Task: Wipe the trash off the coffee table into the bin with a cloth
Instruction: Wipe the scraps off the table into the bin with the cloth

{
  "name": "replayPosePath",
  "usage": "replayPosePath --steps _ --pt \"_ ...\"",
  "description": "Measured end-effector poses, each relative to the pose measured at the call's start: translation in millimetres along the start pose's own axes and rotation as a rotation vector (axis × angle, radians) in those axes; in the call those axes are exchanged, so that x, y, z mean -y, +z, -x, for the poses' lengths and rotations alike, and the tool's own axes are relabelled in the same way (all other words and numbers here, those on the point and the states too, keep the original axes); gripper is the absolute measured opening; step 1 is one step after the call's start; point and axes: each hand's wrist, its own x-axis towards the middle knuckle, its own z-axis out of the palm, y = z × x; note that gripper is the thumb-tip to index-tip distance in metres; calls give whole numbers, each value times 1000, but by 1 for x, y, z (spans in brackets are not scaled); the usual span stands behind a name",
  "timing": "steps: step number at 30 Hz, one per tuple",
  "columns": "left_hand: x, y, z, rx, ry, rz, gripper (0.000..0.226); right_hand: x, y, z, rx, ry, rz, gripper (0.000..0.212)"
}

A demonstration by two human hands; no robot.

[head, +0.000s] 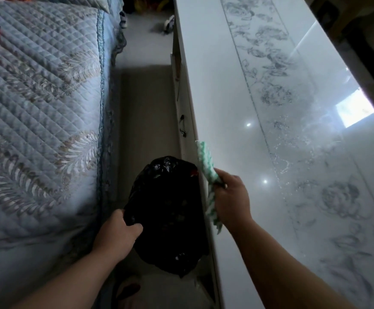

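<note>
The coffee table is seen as a long white glossy slab with a grey floral band along its length, and its near long edge runs straight from the top of the view down past the right hand. Between that edge and the quilted sofa cover a narrow strip of bare floor is left, open ahead of both hands up to some shoes at its far end. The right hand is closed around a green-and-white cloth, which is pinched between the fingers and laid along the table edge, one end reaching forward of the grip and the other trailing back below the wrist. The tabletop to the right of this grip is shown bare and reflective. The bin, lined with a black bag, stands on the floor strip directly left of the cloth grip, touching or just beside the table's side and below its edge. The left hand is clamped on the near left rim of the bag, thumb over the plastic. Pale scraps are faintly visible inside the bag.
</note>
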Motion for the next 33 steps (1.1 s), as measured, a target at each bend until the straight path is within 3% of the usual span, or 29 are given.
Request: replayPosePath --steps 7,15,19,25,29,33 --pt "24 39 39 -74 -136 90 20 -18 -54 13 93 -10 -63 39" --pt "80 69 85 -268 -300 204 18 -68 -114 16 89 31 -62 48" --pt "117 85 107 -340 -323 167 21 -92 -143 10 23 -46 65 48" --pt "155 101 137 -281 -374 134 14 -144 -200 3 -32 -76 381 38" --pt "190 108 149 -233 -335 110 6 -192 -246 16 -195 54 538 46" --pt "222 117 154 -177 -300 61 8 -240 -281 37 -305 344 505 37"
